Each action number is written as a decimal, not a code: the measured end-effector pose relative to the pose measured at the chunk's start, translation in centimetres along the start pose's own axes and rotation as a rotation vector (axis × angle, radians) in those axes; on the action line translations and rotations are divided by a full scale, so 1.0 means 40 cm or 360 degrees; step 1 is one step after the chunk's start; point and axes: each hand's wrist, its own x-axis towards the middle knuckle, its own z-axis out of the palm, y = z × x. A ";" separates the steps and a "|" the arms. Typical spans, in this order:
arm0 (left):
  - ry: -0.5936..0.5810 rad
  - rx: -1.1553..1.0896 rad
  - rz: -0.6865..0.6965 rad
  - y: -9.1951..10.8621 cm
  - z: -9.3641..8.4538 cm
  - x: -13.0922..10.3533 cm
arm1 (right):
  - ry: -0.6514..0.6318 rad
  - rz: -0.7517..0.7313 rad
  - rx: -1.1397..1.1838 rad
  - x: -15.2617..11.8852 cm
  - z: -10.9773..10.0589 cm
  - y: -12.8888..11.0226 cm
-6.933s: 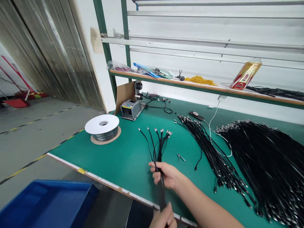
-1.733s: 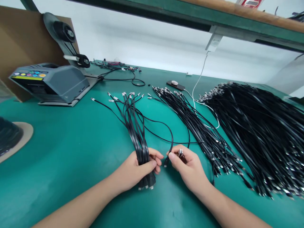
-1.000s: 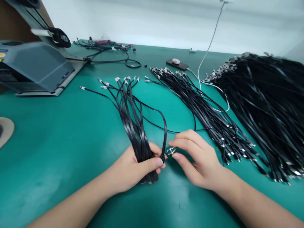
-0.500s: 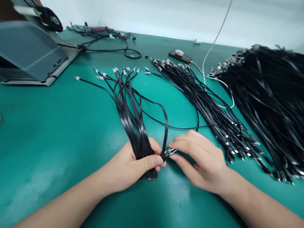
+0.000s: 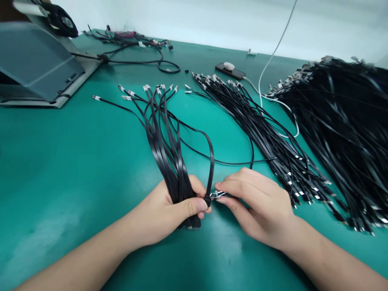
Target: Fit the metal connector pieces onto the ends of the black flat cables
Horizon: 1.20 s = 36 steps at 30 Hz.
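Note:
My left hand (image 5: 160,214) is wrapped round a bundle of flat black cables (image 5: 166,153), low in the middle of the view. Its thumb and a finger pinch the black connector end (image 5: 207,200) of one cable, which arches up on the right of the bundle. The silver plugs at the bundle's other end fan out on the green table. My right hand (image 5: 257,202) pinches a small shiny metal piece (image 5: 218,194) between thumb and forefinger, touching or nearly touching that connector. Fingers partly hide the piece, and its exact shape is unclear.
A second cable bundle (image 5: 254,125) lies to the right, beside a large heap of black cables (image 5: 342,105). Behind are a phone (image 5: 230,71) with a white cord (image 5: 260,81) and tangled wires (image 5: 130,40). A grey bin-like object (image 5: 33,60) stands at the back left.
Both hands hold almost the same pose and grips. The metal piece looks slightly turned at the connector, and the view has shifted a little.

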 end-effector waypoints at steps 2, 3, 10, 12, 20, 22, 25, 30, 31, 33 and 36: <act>-0.0008 0.0009 0.0001 0.000 0.000 0.000 | -0.0003 0.0002 0.0001 0.001 -0.001 -0.002; -0.0010 0.0015 0.0001 0.001 0.000 0.001 | -0.0002 0.0005 0.0008 0.001 -0.002 -0.003; -0.0015 0.0039 0.0018 0.000 0.000 0.003 | 0.0015 0.0022 0.0013 0.004 -0.006 -0.008; -0.0010 0.0018 0.0011 -0.001 0.001 0.003 | 0.0018 0.0025 0.0013 0.004 -0.005 -0.008; -0.0018 -0.0028 -0.0001 -0.003 -0.001 -0.001 | 0.0117 0.0131 -0.0008 0.006 -0.002 -0.009; -0.0015 -0.0019 -0.0002 -0.003 0.000 0.000 | 0.0202 0.0188 -0.0065 0.007 -0.001 -0.011; -0.0009 0.0027 -0.0015 -0.001 0.003 0.003 | 0.0256 0.0224 -0.0092 0.006 0.001 -0.013; 0.0048 0.0085 -0.0115 0.007 0.007 0.000 | 0.0281 0.0226 -0.0083 0.006 0.004 -0.010; 0.0049 0.0098 -0.0128 0.008 0.007 -0.002 | 0.0289 0.0222 -0.0085 0.006 0.004 -0.010; 0.0039 0.0117 -0.0140 0.012 0.009 -0.004 | 0.0293 0.0208 -0.0091 0.006 0.003 -0.011; 0.0003 0.0130 -0.0129 0.017 0.011 -0.001 | 0.0267 0.0140 -0.0108 0.005 0.000 -0.019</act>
